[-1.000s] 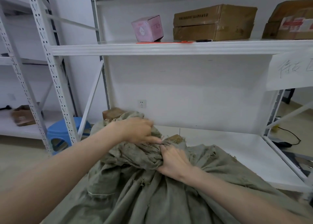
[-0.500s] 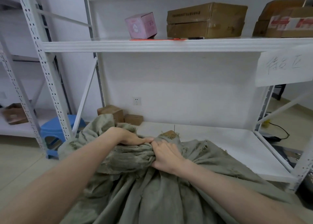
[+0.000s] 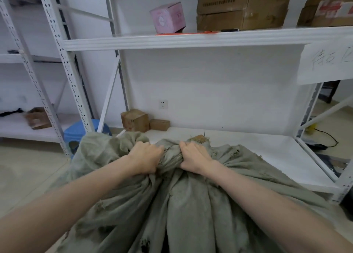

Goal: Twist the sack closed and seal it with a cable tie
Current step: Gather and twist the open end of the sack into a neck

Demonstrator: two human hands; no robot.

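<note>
While contents stay hidden, left hand [image 3: 145, 157] and right hand [image 3: 193, 157] fingers clench the sack [image 3: 183, 205] neck.

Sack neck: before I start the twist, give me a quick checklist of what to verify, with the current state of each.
1. Left hand closed on the gathered cloth: ok.
2. Right hand closed on the gathered cloth: ok.
3. Neck bunched into one rope between the fists: not ok; the sack is gathered there, but a loose flap spreads out past the left hand.
4. Twist started: cannot tell; only folds and creases show.
5. Cable tie within reach: cannot tell; none is clearly visible in the head view.
6. Room to work: ok; the lower shelf behind the sack is bare near the hands.
</note>
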